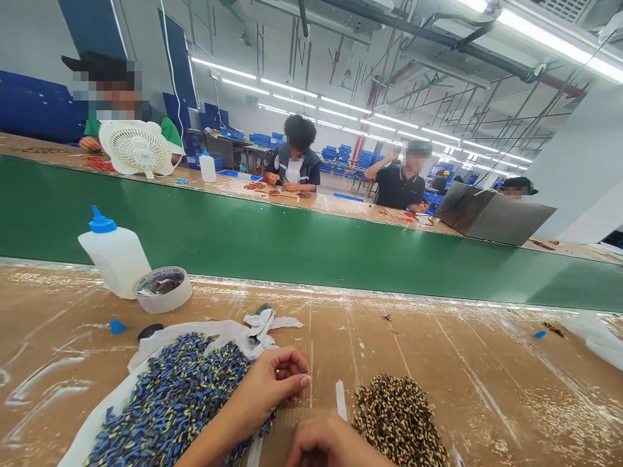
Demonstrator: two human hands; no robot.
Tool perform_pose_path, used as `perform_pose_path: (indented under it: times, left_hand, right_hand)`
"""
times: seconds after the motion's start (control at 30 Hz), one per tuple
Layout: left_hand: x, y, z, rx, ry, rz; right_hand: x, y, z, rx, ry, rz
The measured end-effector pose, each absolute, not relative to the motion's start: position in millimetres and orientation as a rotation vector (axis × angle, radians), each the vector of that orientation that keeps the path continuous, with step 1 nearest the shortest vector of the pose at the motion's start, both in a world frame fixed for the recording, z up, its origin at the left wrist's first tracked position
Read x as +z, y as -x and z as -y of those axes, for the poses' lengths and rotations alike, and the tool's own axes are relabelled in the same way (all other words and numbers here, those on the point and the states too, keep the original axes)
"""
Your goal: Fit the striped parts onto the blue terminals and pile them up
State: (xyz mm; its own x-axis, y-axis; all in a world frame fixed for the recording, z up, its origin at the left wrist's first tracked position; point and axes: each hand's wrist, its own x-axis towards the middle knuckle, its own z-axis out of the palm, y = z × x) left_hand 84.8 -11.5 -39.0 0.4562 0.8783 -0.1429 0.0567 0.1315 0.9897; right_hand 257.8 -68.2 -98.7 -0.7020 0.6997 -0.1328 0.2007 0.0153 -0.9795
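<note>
My left hand (280, 377) is above the right edge of a heap of small blue, black and yellow pieces (180, 395), which lies on a white plastic sheet (104, 415). Its thumb and forefinger pinch together at a tiny dark thing, too small to name. Low in the view, my right hand (324, 438) has its fingers curled inward; the lower edge cuts it off, so what it holds is hidden. Just right of it is a second heap of small dark brown and yellow pieces (399, 418). A white strip (341, 399) lies between the hands and that heap.
A bottle with a blue cap (117, 259) and a tape roll (164, 290) stand at the back left of the cardboard-covered table (438, 363). Beyond runs a green belt (272, 240). Several people sit across it, near a white fan (139, 148) and metal panels (496, 211).
</note>
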Motion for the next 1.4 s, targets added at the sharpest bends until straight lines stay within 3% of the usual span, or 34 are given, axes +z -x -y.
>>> perform_pose_path:
  times: [0.37,1.2,1.4]
  left_hand:
    - [-40.1,-87.5,14.0,0.744,-1.305,-0.909]
    - [-34.9,-98.1,26.1,0.701,-1.539,-1.02]
    - [-38.9,-103.8,29.6,0.662,-1.566,-1.008]
  right_hand:
    - [-65.0,-264.9,73.2,1.452,0.846,2.08]
    - [-32.4,-271.4,78.4,1.692,1.004,1.713]
    - [-15.3,-287.4,71.8,1.549,0.995,1.519]
